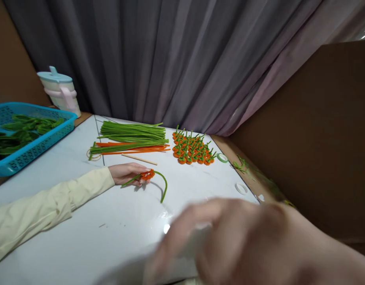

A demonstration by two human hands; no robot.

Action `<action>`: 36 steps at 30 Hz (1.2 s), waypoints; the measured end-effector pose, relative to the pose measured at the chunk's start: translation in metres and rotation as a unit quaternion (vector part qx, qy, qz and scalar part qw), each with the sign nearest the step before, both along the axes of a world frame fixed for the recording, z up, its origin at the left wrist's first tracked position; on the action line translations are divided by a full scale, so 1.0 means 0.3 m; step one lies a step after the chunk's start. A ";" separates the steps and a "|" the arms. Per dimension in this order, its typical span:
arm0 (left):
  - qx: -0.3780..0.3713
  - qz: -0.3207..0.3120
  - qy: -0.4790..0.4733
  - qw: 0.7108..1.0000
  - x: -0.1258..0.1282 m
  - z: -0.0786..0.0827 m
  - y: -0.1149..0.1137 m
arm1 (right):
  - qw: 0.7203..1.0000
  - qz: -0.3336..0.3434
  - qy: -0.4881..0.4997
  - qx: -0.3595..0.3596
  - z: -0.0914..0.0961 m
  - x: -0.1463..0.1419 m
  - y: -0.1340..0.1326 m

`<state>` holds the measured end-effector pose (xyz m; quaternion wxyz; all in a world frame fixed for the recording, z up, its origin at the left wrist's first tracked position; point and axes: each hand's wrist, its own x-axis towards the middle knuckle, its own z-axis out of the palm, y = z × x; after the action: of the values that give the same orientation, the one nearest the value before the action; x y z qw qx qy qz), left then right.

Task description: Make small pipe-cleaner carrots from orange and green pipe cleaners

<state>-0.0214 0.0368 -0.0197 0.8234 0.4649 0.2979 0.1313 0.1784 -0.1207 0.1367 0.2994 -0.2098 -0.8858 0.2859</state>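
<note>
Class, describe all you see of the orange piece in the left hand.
The orange and green piece looks fuzzy, like pipe cleaner. Its orange part is bunched in loops, held in the left hand over the white table. One long green end arches rightward and bends down; a shorter one points left and down. Whether the long tip touches the table is unclear.

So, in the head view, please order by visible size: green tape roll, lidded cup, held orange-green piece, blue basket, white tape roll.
1. Blue basket
2. Lidded cup
3. Orange-green piece
4. Green tape roll, white tape roll: look alike, unranked
</note>
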 end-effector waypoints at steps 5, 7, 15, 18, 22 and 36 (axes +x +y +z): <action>0.002 0.005 -0.001 1.000 0.001 -0.009 0.004 | 0.950 -0.175 -0.231 0.111 -0.090 0.012 0.204; 0.003 0.003 -0.004 1.000 0.001 -0.015 0.007 | 0.933 -0.212 -0.284 0.053 -0.191 0.016 0.296; 0.067 -0.005 0.012 0.998 0.008 0.004 0.008 | 0.927 -0.103 -0.061 -0.356 -0.459 0.027 0.392; 0.095 -0.027 0.036 0.994 0.008 0.017 0.011 | 0.901 -0.074 -0.019 -0.427 -0.476 0.031 0.393; 0.154 -0.067 0.068 0.983 0.008 0.043 0.007 | 0.875 -0.036 0.006 -0.482 -0.483 0.049 0.400; 0.696 -0.101 0.163 0.692 -0.030 0.182 -0.055 | 0.958 -0.171 0.062 -0.222 -0.529 -0.018 0.321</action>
<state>-0.0305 0.0202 0.0349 0.2113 0.9461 0.2023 0.1393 0.1729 -0.0243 -0.0220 0.3443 -0.4008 -0.7308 0.4321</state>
